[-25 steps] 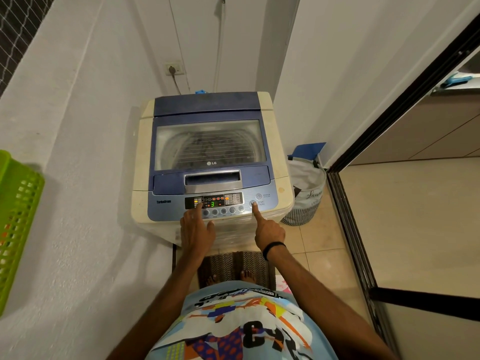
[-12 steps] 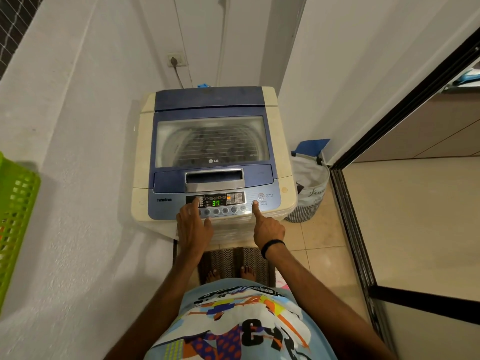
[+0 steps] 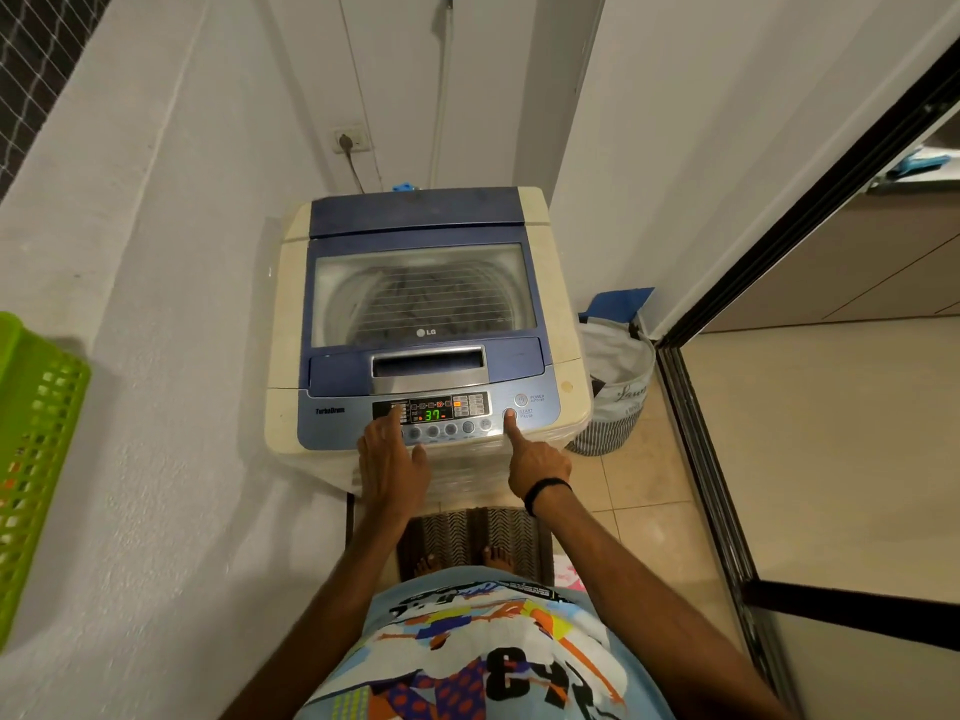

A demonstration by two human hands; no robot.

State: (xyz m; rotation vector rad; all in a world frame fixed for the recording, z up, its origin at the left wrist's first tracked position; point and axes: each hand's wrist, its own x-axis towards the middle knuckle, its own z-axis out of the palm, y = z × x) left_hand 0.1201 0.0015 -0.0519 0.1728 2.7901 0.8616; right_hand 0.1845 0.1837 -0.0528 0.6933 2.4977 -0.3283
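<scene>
Blue control panel [image 3: 337, 423] at the washing machine's [image 3: 291, 304] front edge shows 37. The right hand [image 3: 537, 467] presses the start button [image 3: 507, 410] with a straight forefinger, its other fingers curled. The left hand [image 3: 392, 459] rests straight fingers on the control panel's left part. A laundry bag [image 3: 618, 376] stands just beside the machine.

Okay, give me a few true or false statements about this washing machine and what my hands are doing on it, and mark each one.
1. The washing machine has its lid closed. True.
2. The display reads 12. False: it shows 37 in green.
3. The right hand has its index finger on the START button. True.
4. The left hand holds the green basket. False: its fingers rest on the control panel; the basket sits apart at the far left.
5. A laundry bag stands on the floor to the right of the machine. True.
</scene>
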